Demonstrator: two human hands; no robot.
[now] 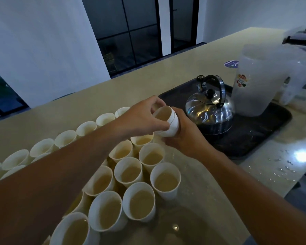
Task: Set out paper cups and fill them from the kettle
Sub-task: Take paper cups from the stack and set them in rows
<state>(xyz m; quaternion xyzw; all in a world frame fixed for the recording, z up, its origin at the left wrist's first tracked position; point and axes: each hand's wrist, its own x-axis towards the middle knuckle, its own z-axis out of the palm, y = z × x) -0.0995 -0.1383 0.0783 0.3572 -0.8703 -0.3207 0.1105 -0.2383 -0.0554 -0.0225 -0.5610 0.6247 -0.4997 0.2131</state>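
Note:
Both hands meet over the counter on a short stack of nested white paper cups, tilted with its mouth toward me. My right hand grips the stack's base from below. My left hand pinches the rim of the top cup. Several white paper cups holding pale liquid stand in rows across the counter below my arms, running off to the left. A shiny steel kettle with a black handle stands on a dark tray just right of my hands.
A translucent plastic bag stands on the tray behind the kettle, with more clutter at the far right. Water drops and a wet sheen lie on the beige counter at the right. The counter's edge falls away at the lower right.

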